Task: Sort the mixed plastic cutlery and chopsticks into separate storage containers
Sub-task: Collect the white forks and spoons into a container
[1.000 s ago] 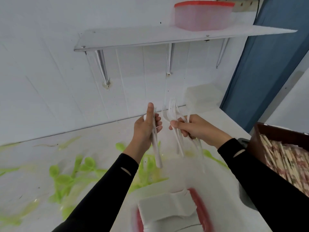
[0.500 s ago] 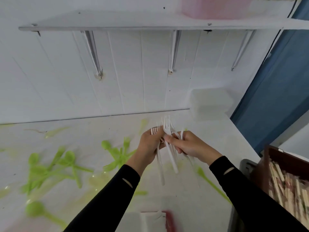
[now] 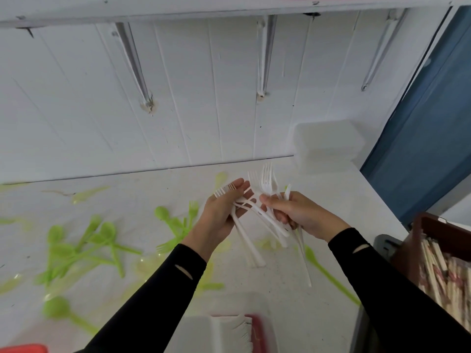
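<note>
Holding white forks (image 3: 267, 179) above the counter (image 3: 280, 289): right hand (image 3: 298, 215) grips a splayed bunch, left hand (image 3: 219, 215) holds a few. Bunch looks loose; merging the two could let handles slip and drop among the green spoons (image 3: 102, 233).

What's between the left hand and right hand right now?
White forks span the gap: their handles cross from the left hand to the right hand, and both hands hold them. Shown in the head view, the only one.
</note>
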{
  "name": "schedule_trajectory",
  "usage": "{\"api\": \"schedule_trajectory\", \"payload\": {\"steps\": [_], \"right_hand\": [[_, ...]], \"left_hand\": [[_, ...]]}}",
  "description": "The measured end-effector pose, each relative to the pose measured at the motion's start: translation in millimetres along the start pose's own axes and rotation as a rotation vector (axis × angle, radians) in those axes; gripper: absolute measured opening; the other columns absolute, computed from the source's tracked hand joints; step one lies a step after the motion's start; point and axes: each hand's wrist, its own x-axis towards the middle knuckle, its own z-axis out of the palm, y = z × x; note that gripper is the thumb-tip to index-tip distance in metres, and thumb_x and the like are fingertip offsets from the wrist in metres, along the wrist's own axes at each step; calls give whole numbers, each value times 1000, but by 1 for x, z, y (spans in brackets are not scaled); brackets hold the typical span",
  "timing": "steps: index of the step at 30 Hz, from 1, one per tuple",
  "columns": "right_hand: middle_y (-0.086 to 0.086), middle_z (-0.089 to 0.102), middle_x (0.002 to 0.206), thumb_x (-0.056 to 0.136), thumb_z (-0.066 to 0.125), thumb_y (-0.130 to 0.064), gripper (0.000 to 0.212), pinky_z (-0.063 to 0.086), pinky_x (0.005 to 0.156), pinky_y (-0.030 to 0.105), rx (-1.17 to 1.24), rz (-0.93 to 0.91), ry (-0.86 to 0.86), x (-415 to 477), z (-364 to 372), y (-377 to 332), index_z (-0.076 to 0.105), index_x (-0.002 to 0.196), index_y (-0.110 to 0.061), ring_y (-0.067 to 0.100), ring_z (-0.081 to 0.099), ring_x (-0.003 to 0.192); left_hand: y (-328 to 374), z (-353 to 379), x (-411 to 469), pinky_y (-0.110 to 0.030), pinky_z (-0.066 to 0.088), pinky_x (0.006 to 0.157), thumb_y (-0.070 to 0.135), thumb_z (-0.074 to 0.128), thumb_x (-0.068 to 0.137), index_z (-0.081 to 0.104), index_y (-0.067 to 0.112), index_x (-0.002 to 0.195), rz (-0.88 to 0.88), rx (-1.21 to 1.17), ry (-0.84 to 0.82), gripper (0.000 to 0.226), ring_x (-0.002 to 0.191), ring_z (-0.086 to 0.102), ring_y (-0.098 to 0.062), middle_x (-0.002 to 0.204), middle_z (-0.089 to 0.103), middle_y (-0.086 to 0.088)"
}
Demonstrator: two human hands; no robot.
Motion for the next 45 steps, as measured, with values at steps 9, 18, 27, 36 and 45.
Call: {"api": "schedule_trajectory", "payload": {"steps": [9,18,27,36,45], "right_hand": [[-3,30,45,89,55,-51,40,32,50,25,190,63,-190,-6,-6,-3,67,72,-16,12,30,45],[-6,38,48,91,53,-56,43,30,48,21,56,78,-155,-4,5,-1,70,80,-19,9,33,46],[-1,53,53,92,53,-60,55,38,52,22,-194,89,-71,-1,14,9,74,85,-9,14,42,47],[-5,57,67,87,62,-59,44,39,56,23,-139,-35,51,6,13,16,48,111,-24,5,48,52],[3,70,79,101,51,-39,28,28,41,19,122,15,-70,7,7,11,58,115,-16,9,31,45]], "left_hand": [[-3,1,0,-26,58,76,39,66,85,68,4,98,41,200,-113,37,83,70,-20,89,73,-9],[-3,2,-6,-32,56,71,34,67,90,64,3,89,59,216,-201,31,65,62,-25,74,63,-14],[-9,-2,-4,-48,54,70,39,86,72,64,2,101,275,617,-175,51,63,64,-32,81,70,-23],[-13,1,1,-35,55,79,15,72,87,70,-1,100,226,486,-27,21,80,67,-22,88,72,-15],[-9,-5,12,-29,56,64,15,54,99,58,8,91,248,130,232,11,70,66,-20,75,64,-6]]}}
